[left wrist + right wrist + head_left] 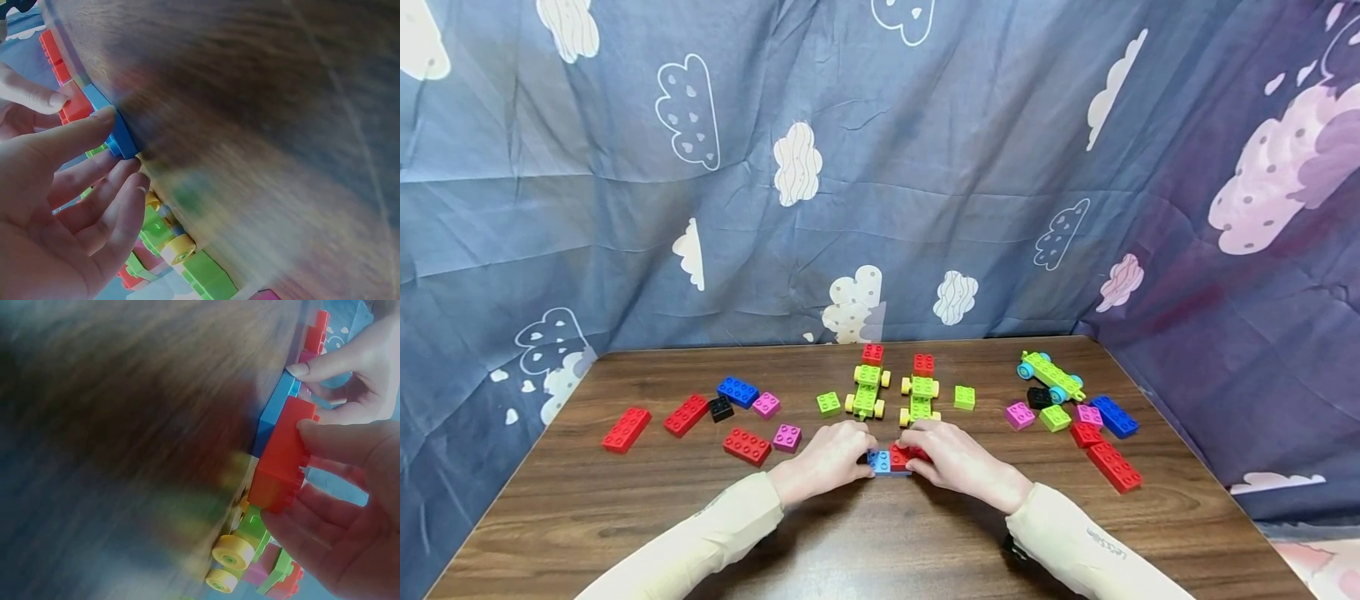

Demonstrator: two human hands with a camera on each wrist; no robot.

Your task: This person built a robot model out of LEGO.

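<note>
Just in front of me on the wooden table, a blue brick (880, 462) lies crosswise. My left hand (831, 457) pinches its left end between thumb and fingers. A long red brick (284, 447) sits over the right part of the blue one and sticks out past its right end. My right hand (955, 460) grips this red brick, thumb on the near side and fingers on the far side. From the head view, the right fingers hide much of the red brick. Whether the two bricks are fully pressed together, I cannot tell.
Beyond my hands stand two lime wheeled builds (867, 402) (921, 408) with yellow wheels and red bricks behind. A lime car base (1047, 375) with blue wheels stands at the back right. Loose bricks lie left, such as a red brick (627, 429), and right, such as a blue brick (1115, 416).
</note>
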